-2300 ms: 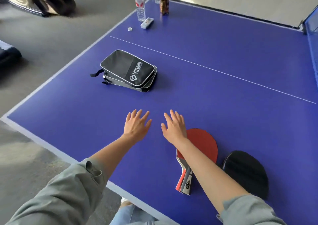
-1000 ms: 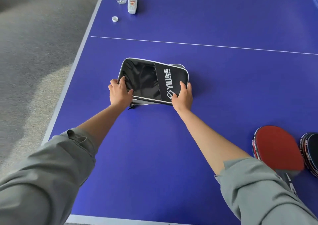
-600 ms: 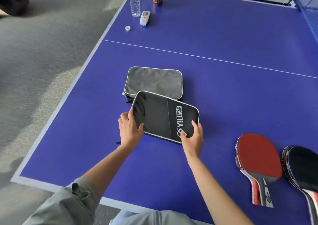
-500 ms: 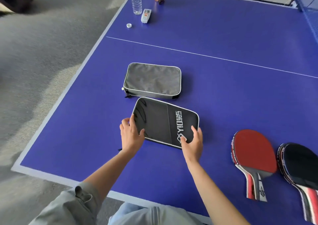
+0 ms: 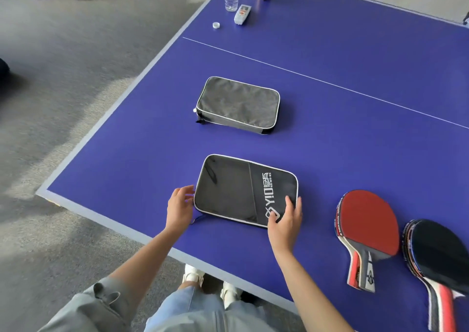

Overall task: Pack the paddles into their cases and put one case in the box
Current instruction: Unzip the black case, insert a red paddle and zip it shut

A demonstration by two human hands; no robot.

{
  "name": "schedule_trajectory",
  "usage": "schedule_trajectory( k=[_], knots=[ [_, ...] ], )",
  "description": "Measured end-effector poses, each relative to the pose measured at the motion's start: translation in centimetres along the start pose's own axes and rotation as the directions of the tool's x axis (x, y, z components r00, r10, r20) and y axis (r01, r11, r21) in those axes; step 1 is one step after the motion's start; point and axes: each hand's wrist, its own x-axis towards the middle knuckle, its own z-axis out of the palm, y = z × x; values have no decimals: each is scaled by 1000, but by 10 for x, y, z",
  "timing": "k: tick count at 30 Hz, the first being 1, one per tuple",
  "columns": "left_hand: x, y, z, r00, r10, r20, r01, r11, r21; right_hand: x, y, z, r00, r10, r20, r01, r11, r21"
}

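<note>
Head view: black case [image 5: 245, 191] flat on the blue table [image 5: 355, 78], near edge.
My left hand [image 5: 179, 208] is loose at its left end, apparently just off it. My right hand [image 5: 285, 221] rests relaxed fingers on its near-right corner. Grey case [image 5: 238, 104] lies farther out; red paddle [image 5: 366, 232] and black paddle [image 5: 439, 260] right.

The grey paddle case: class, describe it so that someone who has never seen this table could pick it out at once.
Start at the blue table tennis table, at its near left corner. Two flat zip cases lie there; the grey paddle case is the farther one, lying alone, beyond the black case between the person's hands. Its top is plain grey cloth with white piping, while the black one carries white lettering.
</note>
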Motion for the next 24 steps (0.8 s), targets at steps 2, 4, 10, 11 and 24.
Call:
schedule_trajectory(
  k=[2, 4, 10, 11, 24],
  knots=[
    [1, -8, -4, 1000, 11, 20, -11, 1000, 0, -2, -10, 10, 985, -166, -40, 160, 980, -120],
    [2, -14, -6, 999, 9, 45, -9, 1000, -14, -5, -29, 25, 943, -332, 15, 331, 933, -139],
    [10, -20, -12, 997, -3, 81, 6, 999, -39, -21, -78, 80, 651, -587, 482, 676, 736, -17],
    [12, -20, -14, 996, -6, 92, 9, 1000, -27, -23, -80, 88, 622, -586, 520, 695, 719, -21],
    [47, -19, -30, 970, 181, 161, -223, 929, 295, -29, -67, 105, 614, -643, 458, 775, 602, -193]
  ],
)
